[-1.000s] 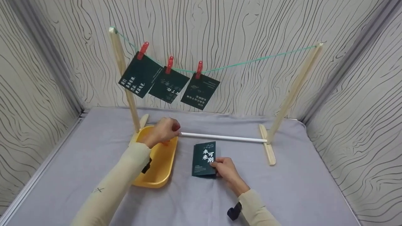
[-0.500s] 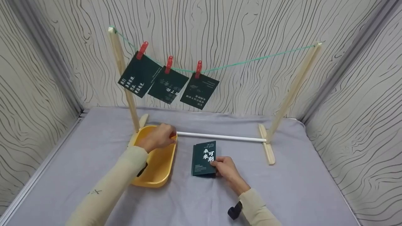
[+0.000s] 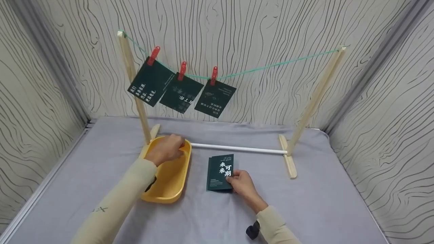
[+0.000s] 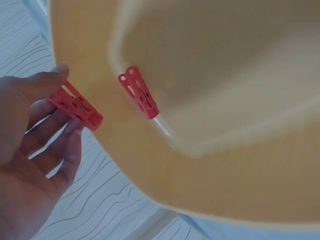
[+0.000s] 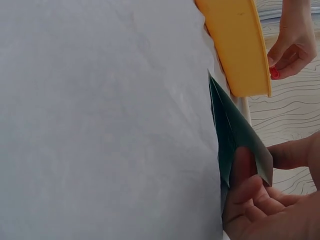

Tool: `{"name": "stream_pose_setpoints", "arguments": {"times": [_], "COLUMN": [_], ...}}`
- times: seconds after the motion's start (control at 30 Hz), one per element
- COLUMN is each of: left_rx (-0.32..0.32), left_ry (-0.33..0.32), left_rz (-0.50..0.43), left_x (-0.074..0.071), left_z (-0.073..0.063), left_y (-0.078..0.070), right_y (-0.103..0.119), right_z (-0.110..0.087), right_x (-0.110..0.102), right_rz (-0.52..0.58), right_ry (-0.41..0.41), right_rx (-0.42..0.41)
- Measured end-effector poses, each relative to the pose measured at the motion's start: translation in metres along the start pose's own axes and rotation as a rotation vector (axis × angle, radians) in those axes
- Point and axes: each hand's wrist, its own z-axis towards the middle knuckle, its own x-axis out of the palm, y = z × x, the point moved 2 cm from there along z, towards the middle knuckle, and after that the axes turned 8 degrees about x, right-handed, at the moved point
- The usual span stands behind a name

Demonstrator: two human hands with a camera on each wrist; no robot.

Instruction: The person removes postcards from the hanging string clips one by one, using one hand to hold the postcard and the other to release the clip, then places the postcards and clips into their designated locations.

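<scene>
My left hand (image 3: 166, 149) is over the far end of a yellow plastic basin (image 3: 184, 176). In the left wrist view it pinches a red clothespin (image 4: 80, 108) between thumb and fingers. A second red clothespin (image 4: 139, 93) lies inside the basin. My right hand (image 3: 245, 184) pinches the right edge of dark green cards (image 3: 217, 173) printed with white characters. They are just above or on the cloth, more than one layer showing in the right wrist view; how many I cannot tell.
A green string (image 3: 271, 65) sags between two wooden posts (image 3: 317, 98). Three dark cards (image 3: 215, 98) hang on its left half, each from a red clothespin (image 3: 214, 76). A white rod (image 3: 240, 148) joins the posts' feet. Grey cloth (image 3: 322, 203) covers the table; patterned walls surround it.
My left hand has drawn a little left and down, from the basin's far right rim to over its inside. The right hand and cards have hardly moved.
</scene>
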Motion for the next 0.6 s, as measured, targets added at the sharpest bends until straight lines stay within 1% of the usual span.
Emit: {"name": "stream_pose_setpoints", "arguments": {"times": [0.07, 0.17, 0.3, 0.43, 0.5, 0.6], "left_rx": [0.002, 0.018, 0.071, 0.092, 0.087, 0.097], "left_ry": [0.007, 0.014, -0.011, -0.044, -0.042, -0.031], "left_rz": [0.009, 0.007, 0.038, 0.082, 0.089, 0.096], "left_x": [0.003, 0.007, 0.014, 0.021, 0.022, 0.023], "left_z": [0.000, -0.001, -0.001, -0.001, -0.002, -0.002], "left_y": [0.002, 0.005, 0.010, 0.018, 0.021, 0.023], "right_y": [0.000, -0.001, 0.000, 0.001, 0.002, 0.002], "right_z": [-0.001, -0.004, -0.007, -0.008, -0.009, -0.010], "right_x": [0.001, 0.001, 0.002, 0.004, 0.005, 0.006], "right_rz": [-0.047, -0.149, -0.284, -0.369, -0.407, -0.464], "right_ry": [-0.020, -0.065, -0.117, -0.152, -0.169, -0.194], "right_rx": [-0.021, -0.059, -0.086, -0.115, -0.137, -0.166]}}
